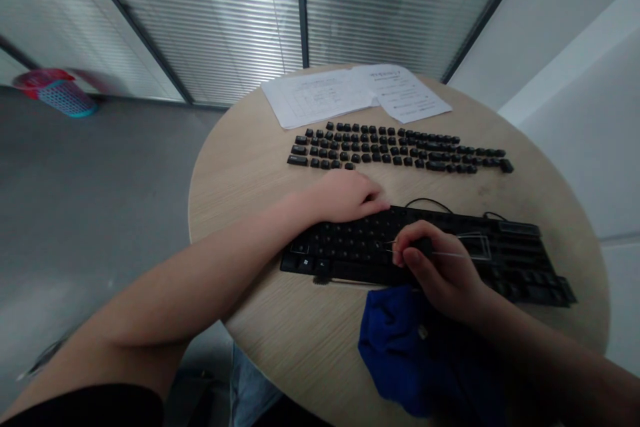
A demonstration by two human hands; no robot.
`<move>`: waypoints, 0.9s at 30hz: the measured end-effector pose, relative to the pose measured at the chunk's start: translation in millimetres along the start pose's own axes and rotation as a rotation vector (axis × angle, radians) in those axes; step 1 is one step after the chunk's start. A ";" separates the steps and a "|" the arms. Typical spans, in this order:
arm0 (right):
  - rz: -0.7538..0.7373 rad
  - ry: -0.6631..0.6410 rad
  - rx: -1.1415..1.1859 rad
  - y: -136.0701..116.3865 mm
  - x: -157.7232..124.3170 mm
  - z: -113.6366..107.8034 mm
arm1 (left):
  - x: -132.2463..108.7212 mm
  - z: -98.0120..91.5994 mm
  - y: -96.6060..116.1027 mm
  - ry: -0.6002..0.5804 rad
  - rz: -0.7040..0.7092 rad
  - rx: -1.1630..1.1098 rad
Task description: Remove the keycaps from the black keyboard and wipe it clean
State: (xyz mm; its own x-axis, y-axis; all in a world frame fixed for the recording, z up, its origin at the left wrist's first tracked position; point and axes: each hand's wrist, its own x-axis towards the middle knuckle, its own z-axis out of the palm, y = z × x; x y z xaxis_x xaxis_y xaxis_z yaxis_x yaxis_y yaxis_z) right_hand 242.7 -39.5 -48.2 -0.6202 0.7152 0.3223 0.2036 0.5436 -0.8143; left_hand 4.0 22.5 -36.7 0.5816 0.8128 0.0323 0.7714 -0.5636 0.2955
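Holding entry, one counter (240,167), round, pale wood grain.

Item 1: keyboard (350,247), black, caps stripped, lying across the near half of the counter in front of me. Its cable (425,201) loops off the far edge.

Item 2: my left hand (350,197), palm down on the keyboard's far left edge, fingers lying flat and pointing right. Grip apart, clamped on nothing, only pressing on the frame.

Item 3: my right hand (440,267), over the middle of the keyboard. Grip together, thumb and fingers pinched on a wire tool (450,254): small dark handle, thin wire sticking out on both sides just above the bare switch rows. Whether the wire touches the board I cannot tell.

Item 4: keycaps (395,147), black, loose, set out in rows on the counter beyond the keyboard, well apart from both hands.

Item 5: papers (325,97), two white printed sheets, overlapping, at the far rim behind the keycaps.

Item 6: cloth (395,347), blue, crumpled, at the near rim, under my right wrist and just beside the keyboard's front edge.

Item 7: basket (63,93), pink and blue, on the floor far left.
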 end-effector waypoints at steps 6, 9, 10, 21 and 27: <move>-0.096 0.163 0.111 -3.1 -2.6 -11.3 | -11.1 -21.8 -12.9 -0.030 0.099 -0.731; -0.116 0.214 0.167 -0.4 -1.6 -17.3 | -15.6 -24.7 -10.0 -0.213 0.116 -1.081; -0.115 0.214 0.186 0.7 -1.2 -18.6 | -15.9 -23.9 -8.0 -0.254 0.117 -1.153; -0.177 0.072 0.307 -0.6 0.8 -21.2 | -16.6 -21.0 3.0 -0.272 0.015 -1.301; -0.345 -0.026 0.136 -12.2 6.5 -27.8 | -19.9 -21.9 6.7 -0.213 0.041 -1.278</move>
State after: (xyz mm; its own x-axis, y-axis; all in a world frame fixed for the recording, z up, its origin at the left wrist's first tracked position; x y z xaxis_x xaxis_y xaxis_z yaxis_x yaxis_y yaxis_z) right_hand 257.2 -29.3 -22.7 -0.6546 0.4878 0.5775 -0.1216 0.6861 -0.7173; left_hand -8.0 5.9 -14.5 0.7191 0.6928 -0.0537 0.0287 0.0476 0.9985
